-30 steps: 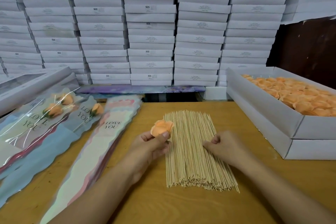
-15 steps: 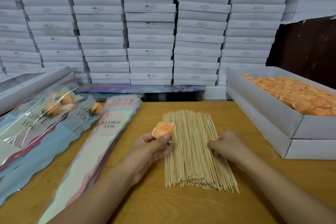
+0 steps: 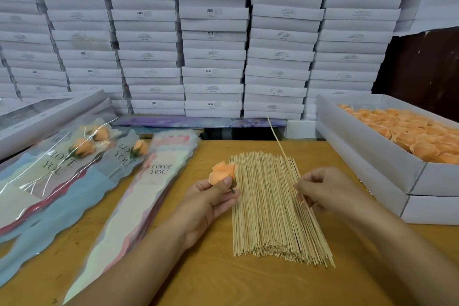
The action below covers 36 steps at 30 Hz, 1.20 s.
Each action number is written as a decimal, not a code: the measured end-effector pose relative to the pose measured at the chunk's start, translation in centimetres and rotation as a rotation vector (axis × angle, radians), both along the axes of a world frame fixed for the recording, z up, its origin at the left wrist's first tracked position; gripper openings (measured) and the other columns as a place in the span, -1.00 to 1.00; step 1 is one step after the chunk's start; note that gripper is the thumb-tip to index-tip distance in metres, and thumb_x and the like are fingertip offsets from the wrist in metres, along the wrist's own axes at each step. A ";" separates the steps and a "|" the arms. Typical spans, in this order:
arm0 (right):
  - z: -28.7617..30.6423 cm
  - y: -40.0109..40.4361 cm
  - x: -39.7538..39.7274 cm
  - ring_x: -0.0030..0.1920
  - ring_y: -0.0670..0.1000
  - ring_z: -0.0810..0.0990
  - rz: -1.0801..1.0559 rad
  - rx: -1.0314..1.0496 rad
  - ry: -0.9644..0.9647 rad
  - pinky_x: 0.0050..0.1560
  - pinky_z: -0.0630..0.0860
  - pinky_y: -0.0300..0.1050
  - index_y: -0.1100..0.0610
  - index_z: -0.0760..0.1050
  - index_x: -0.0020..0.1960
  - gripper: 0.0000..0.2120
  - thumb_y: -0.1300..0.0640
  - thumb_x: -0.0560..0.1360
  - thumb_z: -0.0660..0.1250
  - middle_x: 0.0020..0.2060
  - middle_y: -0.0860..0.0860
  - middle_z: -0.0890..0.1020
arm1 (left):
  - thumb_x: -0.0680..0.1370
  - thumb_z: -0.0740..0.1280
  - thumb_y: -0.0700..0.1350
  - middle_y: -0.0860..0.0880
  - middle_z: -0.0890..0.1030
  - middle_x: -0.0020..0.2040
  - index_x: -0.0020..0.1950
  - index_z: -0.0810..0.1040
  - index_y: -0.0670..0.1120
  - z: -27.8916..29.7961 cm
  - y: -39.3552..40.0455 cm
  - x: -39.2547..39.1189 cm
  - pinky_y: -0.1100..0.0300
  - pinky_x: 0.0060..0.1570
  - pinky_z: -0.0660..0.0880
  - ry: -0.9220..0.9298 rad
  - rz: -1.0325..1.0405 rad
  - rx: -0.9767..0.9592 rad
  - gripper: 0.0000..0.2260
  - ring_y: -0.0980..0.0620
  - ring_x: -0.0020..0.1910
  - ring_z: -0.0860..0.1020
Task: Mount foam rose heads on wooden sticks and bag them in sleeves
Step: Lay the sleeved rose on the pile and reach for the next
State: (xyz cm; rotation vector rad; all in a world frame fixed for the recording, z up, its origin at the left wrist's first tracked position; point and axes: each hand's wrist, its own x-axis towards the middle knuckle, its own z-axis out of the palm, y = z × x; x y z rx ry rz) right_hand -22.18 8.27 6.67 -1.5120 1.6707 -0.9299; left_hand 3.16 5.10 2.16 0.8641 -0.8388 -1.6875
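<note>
Head view: at the centre of the frame, the left hand (image 3: 206, 202) holds an orange foam rose head (image 3: 223, 172) between thumb and fingers, raised just left of the pile of wooden sticks (image 3: 273, 206) lying on the counter (image 3: 223, 281). To the right of centre, the right hand (image 3: 323, 190) pinches a single stick (image 3: 280, 143) with curled fingers; the stick tilts up and away toward the upper middle of the frame, its far tip over the counter's back edge. At the right edge, a white box (image 3: 367, 156) filled with orange rose heads (image 3: 409, 131) sits on another white box. At the lower left, a stack of empty "I LOVE YOU" sleeves (image 3: 139, 196) lies beside sleeves with bagged roses (image 3: 82, 148) inside. Stacked white cartons (image 3: 213, 32) fill the top of the frame.
</note>
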 end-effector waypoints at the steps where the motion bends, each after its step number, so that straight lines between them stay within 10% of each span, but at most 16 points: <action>1: 0.6 0.3 0.0 -0.40 -0.11 0.61 0.017 -0.024 -0.011 -0.40 0.50 -0.29 0.21 0.65 -0.16 -0.87 0.23 0.53 0.37 -0.33 0.05 0.71 | 0.37 0.50 -0.17 -0.23 0.71 -0.05 0.05 0.65 -0.24 0.1 -0.1 0.1 0.22 -0.18 0.65 0.020 0.015 0.002 -0.71 -0.04 -0.09 0.72; 14: -0.2 1.9 -1.4 -0.15 -0.30 0.60 0.106 -0.205 0.392 -0.10 0.53 -0.24 -0.20 0.63 -0.11 -0.83 0.09 0.52 0.44 -0.22 -0.21 0.69 | 0.41 0.44 -0.20 -0.20 0.72 -0.06 -0.08 0.73 -0.23 0.9 -1.2 2.0 0.24 -0.16 0.66 0.209 0.094 -0.006 -0.84 0.01 -0.10 0.73; 36: -0.9 1.7 -1.6 -0.16 -0.31 0.60 0.142 -0.154 0.628 -0.11 0.51 -0.41 -0.07 0.70 0.06 -0.85 0.11 0.56 0.39 -0.08 -0.33 0.65 | 0.41 0.45 -0.19 -0.23 0.72 -0.08 0.07 0.62 -0.27 1.3 -1.2 2.5 0.23 -0.27 0.66 0.343 0.201 0.008 -0.73 -0.01 -0.19 0.73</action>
